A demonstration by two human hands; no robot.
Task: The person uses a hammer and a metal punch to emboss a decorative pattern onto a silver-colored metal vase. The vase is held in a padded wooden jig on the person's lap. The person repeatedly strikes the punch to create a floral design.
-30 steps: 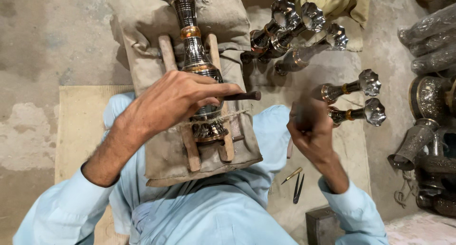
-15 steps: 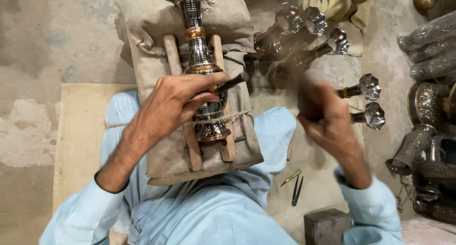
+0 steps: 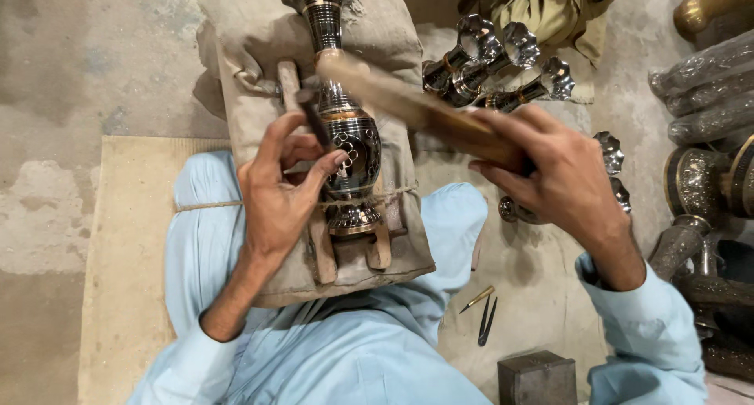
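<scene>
A dark, engraved metal vase (image 3: pixel 345 150) with bright silvery bands and a copper-coloured ring lies on its side between two rough wooden slats (image 3: pixel 322 252), bedded on a coarse grey-brown cloth cushion (image 3: pixel 259 114) across the person's lap and tied down with thin twine. Its flared mouth points away from the person, its stepped foot toward them.

The left hand (image 3: pixel 279 193) rests against the vase's rounded belly; its thumb and fingers pinch a short, dark metal punch (image 3: pixel 314 122) whose tip meets the vase just below the neck.

The right hand (image 3: pixel 558 177) is closed around the handle of a smooth brown wooden mallet (image 3: pixel 408 106) — blurred — which slants across above the vase's neck, just beside the punch.

Beyond the cushion lie several shiny metal vases with scalloped rims (image 3: pixel 503 67). On the dusty concrete floor (image 3: pixel 86 67) near the right knee sit a small brass-coloured punch (image 3: pixel 477 298), dark metal tweezers (image 3: pixel 487 321) and a grey metal block (image 3: pixel 536 378).
</scene>
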